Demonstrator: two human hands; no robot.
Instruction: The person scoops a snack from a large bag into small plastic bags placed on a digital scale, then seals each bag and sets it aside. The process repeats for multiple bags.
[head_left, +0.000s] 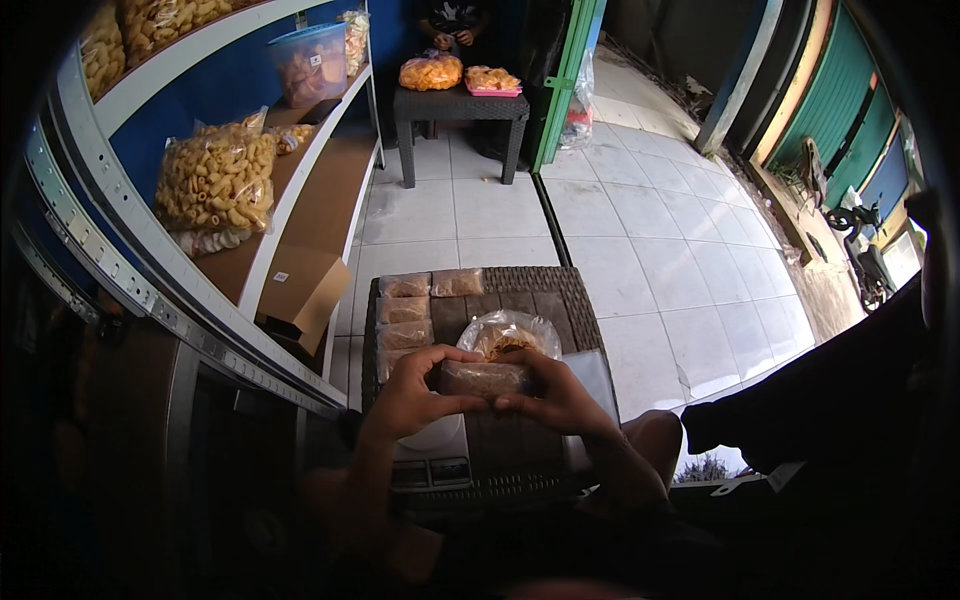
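My left hand (420, 394) and my right hand (559, 390) grip the two ends of a filled clear plastic packet (484, 379), thumbs nearly meeting along its near edge. Its content looks brownish; the exact kind is hard to tell. Just beyond it an open clear plastic bag (551, 330) holds a brown-orange crumbly food, partly hidden by my fingers. Several similar filled packets (405, 310) line the left and far edges of the dark woven-pattern table (525, 281). Below my left hand sits a white kitchen scale (431, 454), its plate partly covered by that hand.
Flat clear plastic sheets or bags (591, 375) lie at the table's right edge. Shelving (262, 277) on the left holds bagged macaroni-shaped snacks (217, 176), a lidded plastic tub (307, 64) and a cardboard box (304, 296). Another person's hands (454, 39) show behind a second table (461, 105) bearing bagged snacks.
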